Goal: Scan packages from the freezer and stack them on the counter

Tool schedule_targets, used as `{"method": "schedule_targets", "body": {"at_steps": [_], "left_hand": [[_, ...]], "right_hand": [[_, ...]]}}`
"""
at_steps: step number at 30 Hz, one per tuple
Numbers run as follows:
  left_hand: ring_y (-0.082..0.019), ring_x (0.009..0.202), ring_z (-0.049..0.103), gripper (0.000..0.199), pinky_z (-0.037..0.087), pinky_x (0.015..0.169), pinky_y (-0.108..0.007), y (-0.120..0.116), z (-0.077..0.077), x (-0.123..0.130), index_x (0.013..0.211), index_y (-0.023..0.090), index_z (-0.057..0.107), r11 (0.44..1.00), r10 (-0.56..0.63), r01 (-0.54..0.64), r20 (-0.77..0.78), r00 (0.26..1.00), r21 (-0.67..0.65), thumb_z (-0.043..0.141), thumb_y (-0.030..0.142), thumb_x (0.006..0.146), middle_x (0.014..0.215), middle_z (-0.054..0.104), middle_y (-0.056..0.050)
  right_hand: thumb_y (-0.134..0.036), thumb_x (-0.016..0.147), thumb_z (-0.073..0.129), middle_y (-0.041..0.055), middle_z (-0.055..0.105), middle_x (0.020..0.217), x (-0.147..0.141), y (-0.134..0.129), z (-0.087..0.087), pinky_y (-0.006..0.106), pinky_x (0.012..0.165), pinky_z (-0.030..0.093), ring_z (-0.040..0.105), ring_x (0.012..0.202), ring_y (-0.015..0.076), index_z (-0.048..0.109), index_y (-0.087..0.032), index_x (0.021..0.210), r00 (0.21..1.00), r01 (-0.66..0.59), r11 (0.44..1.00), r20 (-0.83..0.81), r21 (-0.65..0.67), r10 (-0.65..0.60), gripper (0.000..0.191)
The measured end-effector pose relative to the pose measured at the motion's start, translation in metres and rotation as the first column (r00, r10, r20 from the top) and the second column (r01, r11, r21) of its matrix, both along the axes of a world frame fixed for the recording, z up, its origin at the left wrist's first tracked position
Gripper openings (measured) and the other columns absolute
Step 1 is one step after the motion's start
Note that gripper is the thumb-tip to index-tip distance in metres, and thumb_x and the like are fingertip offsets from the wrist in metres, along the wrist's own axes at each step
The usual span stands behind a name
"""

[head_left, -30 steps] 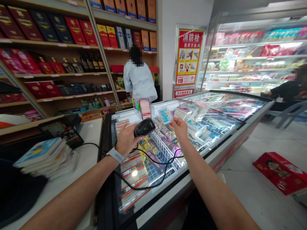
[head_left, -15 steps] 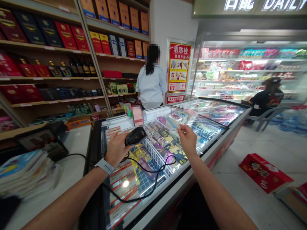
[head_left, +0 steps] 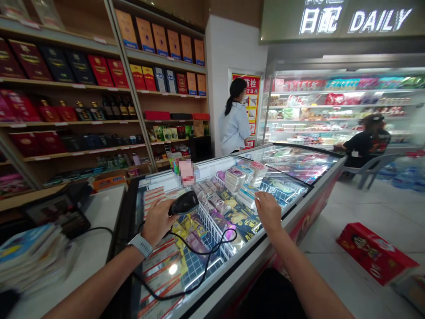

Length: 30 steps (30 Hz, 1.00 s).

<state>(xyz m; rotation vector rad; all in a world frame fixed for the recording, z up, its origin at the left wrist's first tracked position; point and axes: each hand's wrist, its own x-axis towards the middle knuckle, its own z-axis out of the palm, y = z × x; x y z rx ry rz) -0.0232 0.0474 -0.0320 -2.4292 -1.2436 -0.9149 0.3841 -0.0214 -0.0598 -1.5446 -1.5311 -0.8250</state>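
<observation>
Shop: wooden shelves (head_left: 76, 88) of boxed liquor at L, lit chiller (head_left: 341, 106) at R, red box (head_left: 376, 252) on floor.
Staff: person in pale-blue shirt (head_left: 234, 126) beyond chest freezer, seated person in black (head_left: 367, 144) far R.
Chest freezer: glass-topped, rim (head_left: 239, 277) in front of person, wire basket (head_left: 212, 230) of packs inside.
Counter: white counter (head_left: 93, 230) at L w/ booklet stack (head_left: 33, 257).
L hand: L hand (head_left: 156, 223) wraps barcode scanner (head_left: 183, 203), fingers shut round grip, over freezer.
R hand: R hand (head_left: 268, 212) over freezer, fingers bunched; can't tell if pinching anything.
Scanner: held, touching no pack; black cord (head_left: 204, 270) loops across glass.
Pack: pixelated pack (head_left: 187, 173) ahead of scanner, apart from both hands.
</observation>
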Motion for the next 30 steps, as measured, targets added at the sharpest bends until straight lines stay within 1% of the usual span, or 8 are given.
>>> {"method": "schedule_targets", "body": {"at_steps": [4, 11, 16, 20, 22, 24, 26, 30], "left_hand": [[-0.030, 0.102, 0.067, 0.025, 0.036, 0.106, -0.050, 0.000, 0.002, 0.001, 0.107, 0.019, 0.063, 0.999, 0.043, -0.043, -0.023, 0.999, -0.003, 0.056, 0.036, 0.090, 0.106, 0.074, -0.011], [-0.030, 0.103, 0.067, 0.028, 0.030, 0.109, -0.056, -0.005, 0.004, 0.007, 0.109, 0.020, 0.063, 0.988, 0.155, -0.154, 0.041, 0.987, -0.020, 0.053, 0.038, 0.090, 0.106, 0.074, -0.010], [-0.030, 0.102, 0.068, 0.027, 0.033, 0.107, -0.056, -0.005, 0.003, 0.004, 0.108, 0.020, 0.063, 0.978, 0.206, -0.207, 0.092, 0.974, 0.000, 0.051, 0.037, 0.091, 0.108, 0.074, -0.012], [-0.030, 0.103, 0.067, 0.024, 0.042, 0.101, -0.050, -0.005, 0.002, 0.000, 0.104, 0.019, 0.064, 0.988, 0.153, -0.155, 0.112, 0.982, 0.007, 0.053, 0.034, 0.088, 0.109, 0.074, -0.012], [-0.029, 0.102, 0.067, 0.024, 0.046, 0.097, -0.046, -0.005, 0.001, -0.001, 0.104, 0.019, 0.064, 0.993, 0.121, -0.121, 0.124, 0.985, -0.011, 0.055, 0.033, 0.087, 0.107, 0.074, -0.012], [-0.029, 0.101, 0.068, 0.026, 0.049, 0.092, -0.043, -0.007, 0.000, -0.001, 0.106, 0.019, 0.064, 0.993, 0.117, -0.113, 0.138, 0.983, -0.036, 0.057, 0.031, 0.085, 0.106, 0.074, -0.011], [-0.029, 0.100, 0.068, 0.026, 0.051, 0.090, -0.041, -0.009, -0.001, 0.000, 0.107, 0.020, 0.063, 0.992, 0.117, -0.110, 0.142, 0.983, -0.055, 0.057, 0.030, 0.084, 0.106, 0.074, -0.010], [-0.028, 0.100, 0.069, 0.024, 0.052, 0.090, -0.039, -0.013, -0.001, 0.001, 0.105, 0.021, 0.063, 0.994, 0.100, -0.094, 0.146, 0.984, -0.053, 0.058, 0.029, 0.083, 0.105, 0.074, -0.009]], "right_hand": [[-0.018, 0.095, 0.050, 0.0082, 0.070, 0.102, 0.002, 0.005, -0.005, 0.034, 0.083, 0.049, 0.061, 0.094, 0.0226, 0.066, -0.019, 0.102, 0.999, -0.028, 1.000, 0.028, -0.008, 0.028, 0.018], [-0.020, 0.096, 0.050, 0.0096, 0.069, 0.102, 0.001, 0.011, -0.009, 0.035, 0.086, 0.049, 0.060, 0.095, 0.0225, 0.067, -0.017, 0.104, 0.998, -0.067, 0.998, 0.022, 0.000, 0.067, 0.018], [-0.023, 0.097, 0.048, 0.0104, 0.069, 0.103, -0.003, 0.011, -0.013, 0.038, 0.087, 0.047, 0.060, 0.096, 0.0240, 0.067, -0.018, 0.105, 0.998, -0.064, 0.998, 0.019, 0.006, 0.064, 0.021], [-0.024, 0.097, 0.048, 0.0107, 0.068, 0.105, -0.004, 0.011, -0.015, 0.040, 0.086, 0.047, 0.060, 0.097, 0.0247, 0.067, -0.019, 0.106, 0.999, -0.046, 0.999, 0.020, 0.015, 0.045, 0.021], [-0.025, 0.097, 0.050, 0.0121, 0.067, 0.108, -0.004, 0.011, -0.015, 0.041, 0.086, 0.048, 0.059, 0.099, 0.0255, 0.066, -0.018, 0.109, 0.999, -0.040, 0.999, 0.018, 0.015, 0.040, 0.022], [-0.026, 0.096, 0.051, 0.0138, 0.066, 0.111, -0.004, 0.011, -0.016, 0.043, 0.087, 0.049, 0.058, 0.102, 0.0269, 0.066, -0.017, 0.111, 0.999, -0.034, 0.999, 0.020, 0.015, 0.034, 0.023], [-0.026, 0.096, 0.051, 0.0145, 0.064, 0.114, -0.003, 0.012, -0.016, 0.044, 0.089, 0.049, 0.057, 0.105, 0.0279, 0.066, -0.018, 0.111, 0.999, -0.037, 0.999, 0.013, 0.019, 0.037, 0.023], [-0.027, 0.096, 0.051, 0.0145, 0.063, 0.115, -0.001, 0.013, -0.018, 0.046, 0.090, 0.050, 0.057, 0.106, 0.0278, 0.066, -0.018, 0.111, 0.998, -0.059, 0.998, -0.010, 0.017, 0.059, 0.023]]}}
